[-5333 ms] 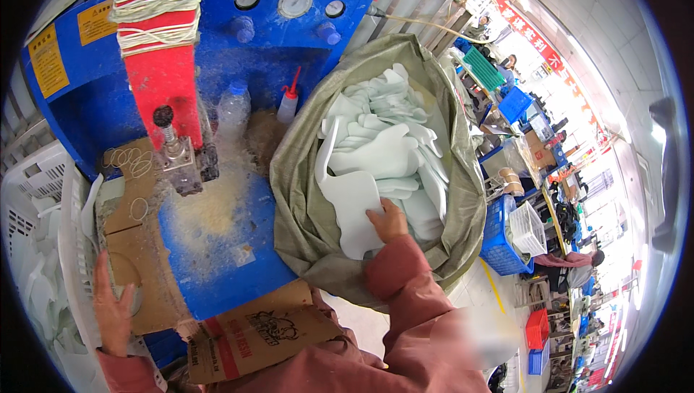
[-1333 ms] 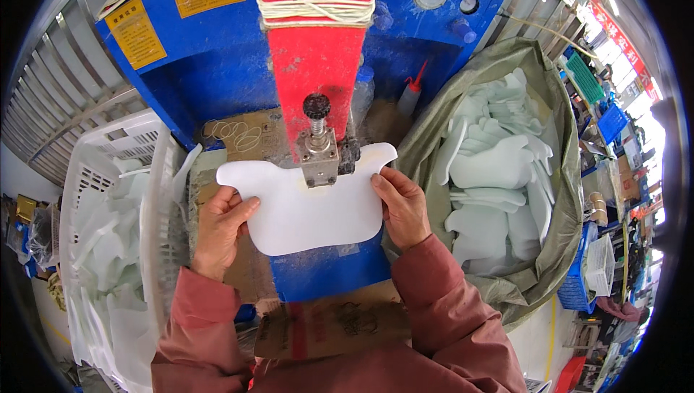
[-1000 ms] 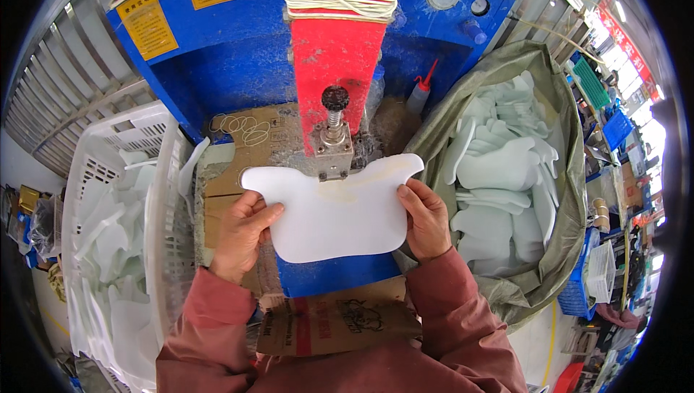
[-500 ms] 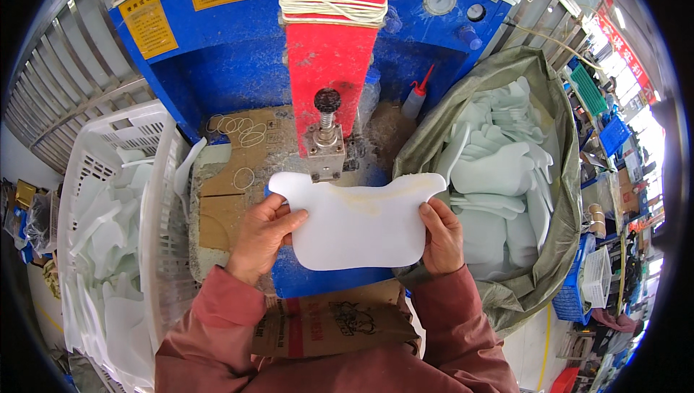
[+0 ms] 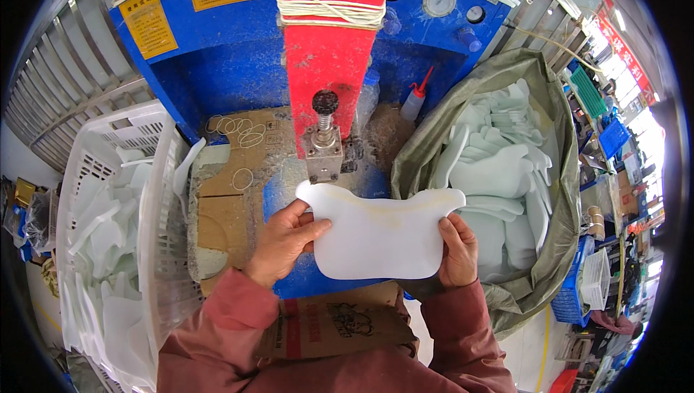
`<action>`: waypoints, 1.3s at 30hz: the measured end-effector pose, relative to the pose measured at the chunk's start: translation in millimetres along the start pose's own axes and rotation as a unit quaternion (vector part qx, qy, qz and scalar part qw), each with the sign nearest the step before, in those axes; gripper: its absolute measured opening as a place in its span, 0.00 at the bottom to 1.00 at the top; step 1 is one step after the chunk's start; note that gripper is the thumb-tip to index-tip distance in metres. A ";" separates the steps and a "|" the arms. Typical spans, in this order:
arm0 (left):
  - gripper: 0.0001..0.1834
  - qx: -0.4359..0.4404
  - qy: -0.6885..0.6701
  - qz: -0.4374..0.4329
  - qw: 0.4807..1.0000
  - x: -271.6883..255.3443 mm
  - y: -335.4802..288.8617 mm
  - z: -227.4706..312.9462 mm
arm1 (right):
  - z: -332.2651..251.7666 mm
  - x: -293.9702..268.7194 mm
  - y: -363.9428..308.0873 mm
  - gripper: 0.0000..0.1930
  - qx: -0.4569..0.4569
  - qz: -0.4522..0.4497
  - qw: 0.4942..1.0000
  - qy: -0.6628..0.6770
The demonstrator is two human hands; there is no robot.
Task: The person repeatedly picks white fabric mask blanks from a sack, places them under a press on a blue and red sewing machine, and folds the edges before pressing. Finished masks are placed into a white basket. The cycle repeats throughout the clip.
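Note:
A white, flat foam-like sheet (image 5: pixel 379 241) with a curved notch along its far edge and two horn-shaped corners is held level in front of me. My left hand (image 5: pixel 288 240) pinches its left side, thumb on top. On the opposite side, my right hand (image 5: pixel 458 250) grips the right edge below the horn. A faint yellowish band runs along the notched edge. Just beyond the left horn stands the metal head (image 5: pixel 322 154) of a machine, at the end of a red arm (image 5: pixel 323 67); whether sheet and head touch, I cannot tell.
A white plastic basket (image 5: pixel 160 198) full of similar pieces stands left. To the right, a green-grey sack (image 5: pixel 412 154) holds many more pieces (image 5: pixel 491 169). The blue machine (image 5: pixel 217 67) fills the back, with a red-tipped bottle (image 5: pixel 413 102) and cardboard (image 5: pixel 242 154) on its table.
Both hands have carried the white sheet to the right and slightly toward me, so more of the blue surface under the metal head shows.

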State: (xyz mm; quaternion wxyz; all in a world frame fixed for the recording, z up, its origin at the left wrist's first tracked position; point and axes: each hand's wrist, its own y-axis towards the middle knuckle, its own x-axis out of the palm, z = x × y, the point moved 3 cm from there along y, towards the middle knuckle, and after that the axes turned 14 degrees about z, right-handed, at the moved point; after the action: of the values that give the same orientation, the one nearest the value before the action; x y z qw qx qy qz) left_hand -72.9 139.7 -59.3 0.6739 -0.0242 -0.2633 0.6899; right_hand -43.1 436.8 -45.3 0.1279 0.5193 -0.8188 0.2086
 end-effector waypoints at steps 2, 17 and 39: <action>0.22 -0.003 0.004 -0.008 1.000 3.4 1.1 -1.1 | -3.1 -2.7 -2.2 0.12 0.001 0.007 1.000 -0.007; 0.18 -0.014 0.033 -0.057 0.998 22.5 1.0 -3.1 | -10.0 -31.1 -8.0 0.12 -0.041 0.062 0.997 -0.034; 0.31 0.274 0.655 0.372 0.598 -258.5 78.5 43.2 | 150.4 -4.2 -30.4 0.10 0.065 -0.030 0.943 -0.326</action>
State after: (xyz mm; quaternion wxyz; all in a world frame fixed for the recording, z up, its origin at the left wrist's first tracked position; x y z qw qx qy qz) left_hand -138.3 -114.6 -136.4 0.3255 -0.3799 0.4821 0.7192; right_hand -12.7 357.4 -173.2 -0.1737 0.5907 -0.7843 0.0762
